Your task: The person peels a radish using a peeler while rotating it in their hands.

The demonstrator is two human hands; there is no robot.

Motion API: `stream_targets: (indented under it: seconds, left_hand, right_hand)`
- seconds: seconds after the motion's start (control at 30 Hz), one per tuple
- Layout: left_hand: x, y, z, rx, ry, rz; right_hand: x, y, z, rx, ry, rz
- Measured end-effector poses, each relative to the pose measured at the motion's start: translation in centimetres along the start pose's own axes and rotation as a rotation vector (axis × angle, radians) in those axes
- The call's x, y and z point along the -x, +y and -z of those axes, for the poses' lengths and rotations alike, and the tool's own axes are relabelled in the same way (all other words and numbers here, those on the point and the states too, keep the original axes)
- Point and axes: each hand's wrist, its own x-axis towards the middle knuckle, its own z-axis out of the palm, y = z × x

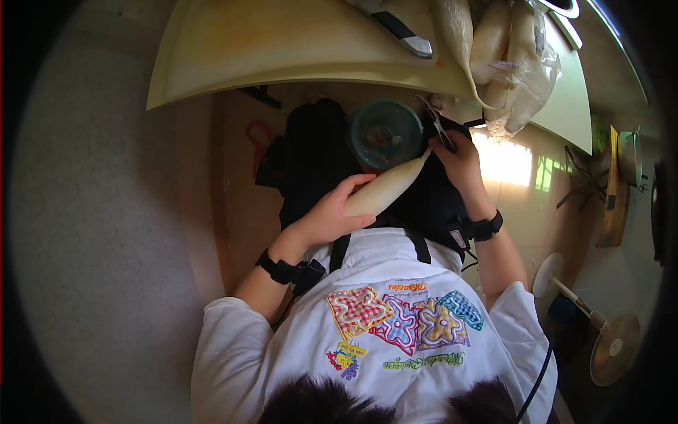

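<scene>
A long white radish (387,188) lies slantwise above my lap, its thin tip pointing up to the right. My left hand (332,212) wraps round its thick end, thumb on the near side and fingers on the far side. In my right hand (458,161) is a peeler (433,117) with a metal head and dark handle, gripped close by the radish's tip. Below the radish, between my knees, stands a round bluish-green bin (360,143) with some scraps inside.
The pale table (268,53) edge runs in front of me. On it lie a knife (400,32) with a black handle, a loose radish (455,35) whose root overhangs the edge, and a plastic bag of radishes (519,60). A pink loop (260,134) shows at floor level, left.
</scene>
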Motion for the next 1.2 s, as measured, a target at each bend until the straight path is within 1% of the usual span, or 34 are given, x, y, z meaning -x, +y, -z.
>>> stream_targets:
  seconds: [0.07,0.1,0.2,0.27,0.3,0.37,0.5,0.57,0.6,0.67,0.7,0.8,0.9,0.97,1.0,1.03,1.1,1.17,1.2]
  left_hand:
    - [-0.2,-0.1,-0.1,0.004,0.014,-0.043]
    - [0.4,-0.1,-0.7,0.016,0.012,-0.040]
    - [-0.7,-0.8,0.1,-0.002,0.046,-0.136]
    - [-0.2,-1.5,0.5,0.133,0.019,-0.051]
    - [0.0,-1.5,0.4,0.135,0.021,-0.045]
    - [0.1,-1.5,0.2,0.260,0.037,-0.040]
    - [0.0,-0.6,0.2,0.325,0.028,-0.030]
    - [-0.2,-0.6,0.2,0.312,0.048,-0.007]
    - [-0.3,-0.7,0.2,0.313,0.049,-0.008]
    - [-0.5,-1.2,0.1,0.352,0.068,-0.008]
    - [-0.6,-1.5,0.1,0.353,0.067,-0.009]
    - [-1.0,-1.9,-0.2,0.388,0.073,-0.010]
    - [-1.1,-1.4,-0.6,0.433,0.065,0.047]
    - [-1.1,-1.4,-1.0,0.481,0.065,0.036]
    - [-1.3,-1.5,-1.3,0.480,0.062,0.038]
    - [-1.5,-1.7,-1.5,0.491,0.085,0.012]
    - [-1.6,-1.7,-1.5,0.497,0.111,-0.014]
    - [-1.6,-1.2,-1.4,0.519,0.088,0.057]
    - [-1.6,-1.0,-1.5,0.518,0.088,0.058]
  right_hand:
    - [-0.8,0.4,-0.2,0.016,0.093,0.087]
    - [-0.5,0.2,0.1,0.025,0.087,0.080]
    - [-3.1,0.5,0.0,0.105,0.166,0.164]
    - [-3.2,1.1,-0.6,0.086,0.127,0.146]
    - [-3.1,0.9,-0.8,0.085,0.122,0.142]
    - [-2.9,0.6,-1.0,0.090,0.042,0.089]
    - [-2.2,0.5,-1.4,0.032,0.082,0.156]
    - [-1.1,-0.2,-0.9,0.025,0.050,0.093]
    - [-0.4,-0.2,-0.8,0.027,0.049,0.094]
    - [1.2,-0.3,-0.5,-0.150,-0.004,0.024]
    - [2.0,-0.3,-0.3,-0.149,-0.003,0.025]
    - [4.1,-0.3,0.5,-0.235,-0.047,0.049]
    - [6.0,-1.2,1.4,-0.321,-0.075,0.076]
    - [7.1,-2.9,2.5,-0.221,-0.207,0.183]
    - [7.3,-3.9,2.8,-0.155,-0.221,0.246]
    - [7.5,-4.2,2.9,-0.156,-0.219,0.247]
    - [7.7,-4.7,2.9,-0.103,-0.285,0.381]
    - [7.9,-5.1,2.8,-0.114,-0.298,0.379]
    - [8.0,-5.2,2.8,-0.120,-0.310,0.357]
